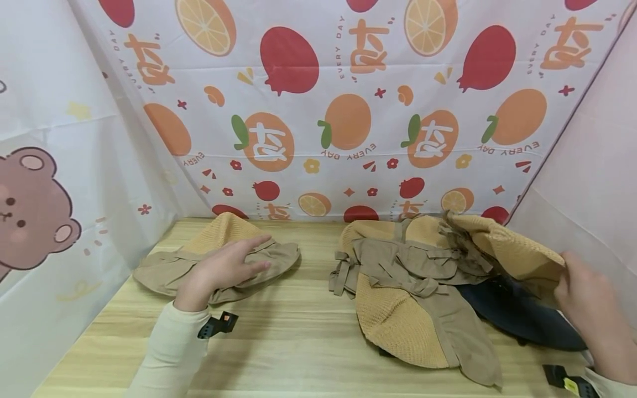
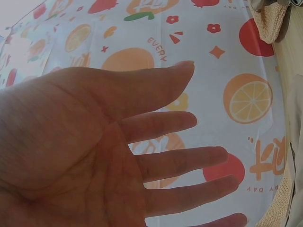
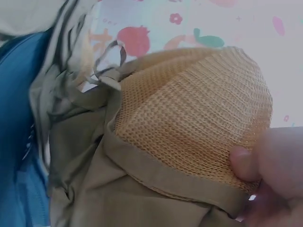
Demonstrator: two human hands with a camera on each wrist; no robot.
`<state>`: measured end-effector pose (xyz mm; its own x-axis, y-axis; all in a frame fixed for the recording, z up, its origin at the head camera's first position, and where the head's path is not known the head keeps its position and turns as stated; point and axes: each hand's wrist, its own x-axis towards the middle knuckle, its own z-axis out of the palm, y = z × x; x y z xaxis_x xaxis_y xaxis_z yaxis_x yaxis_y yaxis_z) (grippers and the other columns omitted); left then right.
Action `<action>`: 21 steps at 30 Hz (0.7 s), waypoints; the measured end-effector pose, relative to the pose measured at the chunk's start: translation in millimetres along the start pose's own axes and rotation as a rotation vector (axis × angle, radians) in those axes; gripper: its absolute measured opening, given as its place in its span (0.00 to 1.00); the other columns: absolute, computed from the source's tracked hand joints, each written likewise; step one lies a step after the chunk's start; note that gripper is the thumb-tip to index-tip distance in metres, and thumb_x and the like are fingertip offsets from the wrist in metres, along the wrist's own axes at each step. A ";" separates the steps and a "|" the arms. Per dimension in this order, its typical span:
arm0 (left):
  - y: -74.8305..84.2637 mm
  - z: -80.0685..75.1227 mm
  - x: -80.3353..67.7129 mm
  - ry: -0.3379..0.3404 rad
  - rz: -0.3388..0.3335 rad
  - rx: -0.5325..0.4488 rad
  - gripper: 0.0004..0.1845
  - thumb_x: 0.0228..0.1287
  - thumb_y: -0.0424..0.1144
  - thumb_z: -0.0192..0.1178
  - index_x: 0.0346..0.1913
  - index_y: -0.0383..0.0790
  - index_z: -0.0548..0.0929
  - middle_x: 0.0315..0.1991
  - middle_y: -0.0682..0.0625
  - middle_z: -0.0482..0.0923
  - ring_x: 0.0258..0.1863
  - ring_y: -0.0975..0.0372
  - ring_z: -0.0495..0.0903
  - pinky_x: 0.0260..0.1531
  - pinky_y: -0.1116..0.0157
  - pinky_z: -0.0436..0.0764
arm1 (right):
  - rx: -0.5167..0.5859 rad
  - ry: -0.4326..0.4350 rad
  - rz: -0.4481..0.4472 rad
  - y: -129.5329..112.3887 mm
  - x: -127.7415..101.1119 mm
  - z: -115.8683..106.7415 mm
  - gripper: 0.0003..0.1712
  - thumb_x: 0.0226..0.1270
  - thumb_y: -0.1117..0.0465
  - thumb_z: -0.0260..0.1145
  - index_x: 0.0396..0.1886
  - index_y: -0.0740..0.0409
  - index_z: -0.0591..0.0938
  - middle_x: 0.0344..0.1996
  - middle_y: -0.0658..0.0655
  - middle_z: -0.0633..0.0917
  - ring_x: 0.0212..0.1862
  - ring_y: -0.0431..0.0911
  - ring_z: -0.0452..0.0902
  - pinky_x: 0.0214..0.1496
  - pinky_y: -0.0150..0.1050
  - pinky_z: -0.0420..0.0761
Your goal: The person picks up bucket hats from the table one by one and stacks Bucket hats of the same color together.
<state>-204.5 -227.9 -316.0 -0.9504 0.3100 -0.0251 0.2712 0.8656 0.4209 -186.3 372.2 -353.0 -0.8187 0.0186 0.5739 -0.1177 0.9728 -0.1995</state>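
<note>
My right hand (image 1: 592, 296) pinches the edge of a sun hat (image 1: 522, 246) between thumb and fingers, at the far right. This hat has a yellow knitted crown (image 3: 203, 113) and a khaki cloth band and brim (image 3: 147, 198); it is tilted up on its side. Several similar hats (image 1: 403, 323) with khaki ties lie in an overlapping pile to its left. Beneath the held hat shows a dark blue, curved item (image 1: 522, 315), partly hidden. My left hand (image 1: 221, 271), fingers straight and spread, is over another yellow and khaki hat (image 1: 219, 235) lying crown up; its palm (image 2: 71, 156) holds nothing.
The hats lie on a light wood-grain table (image 1: 278, 342). A white cloth backdrop (image 1: 328, 193) printed with fruit stands along the back edge. White cloth walls close in the left side, with a bear print (image 1: 35, 210), and the right side (image 1: 592, 166).
</note>
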 end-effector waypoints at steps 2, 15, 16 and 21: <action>0.2 -0.7 -0.1 -0.001 -0.001 0.001 0.35 0.74 0.48 0.62 0.77 0.38 0.67 0.70 0.33 0.74 0.68 0.39 0.76 0.63 0.38 0.75 | -0.003 0.024 0.014 -5.0 2.0 -2.8 0.05 0.64 0.81 0.50 0.38 0.76 0.70 0.24 0.79 0.77 0.19 0.66 0.71 0.19 0.56 0.68; 1.2 -4.0 -2.6 -0.003 0.016 -0.017 0.35 0.74 0.47 0.63 0.77 0.38 0.66 0.70 0.33 0.74 0.66 0.41 0.77 0.63 0.39 0.76 | 0.137 0.054 -0.098 -61.9 20.9 -15.7 0.05 0.69 0.78 0.57 0.36 0.67 0.73 0.20 0.61 0.73 0.21 0.44 0.59 0.21 0.33 0.57; 1.3 -4.0 -2.9 -0.003 0.016 -0.020 0.35 0.74 0.47 0.63 0.77 0.38 0.66 0.70 0.33 0.74 0.66 0.41 0.77 0.63 0.39 0.76 | 0.154 0.061 -0.124 -67.5 22.5 -15.8 0.05 0.69 0.78 0.59 0.36 0.66 0.74 0.20 0.60 0.73 0.21 0.43 0.59 0.21 0.33 0.57; 2.2 -3.8 -4.5 0.016 0.028 -0.015 0.34 0.74 0.47 0.63 0.77 0.38 0.67 0.70 0.34 0.75 0.66 0.42 0.78 0.62 0.39 0.76 | 0.196 0.139 -0.255 -97.6 31.3 -13.1 0.09 0.66 0.77 0.64 0.34 0.63 0.75 0.19 0.56 0.73 0.22 0.41 0.59 0.23 0.32 0.58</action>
<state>-200.2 -228.9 -311.5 -0.9447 0.3280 0.0013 0.2959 0.8506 0.4346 -193.0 280.8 -305.2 -0.6664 -0.1751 0.7248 -0.4252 0.8878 -0.1764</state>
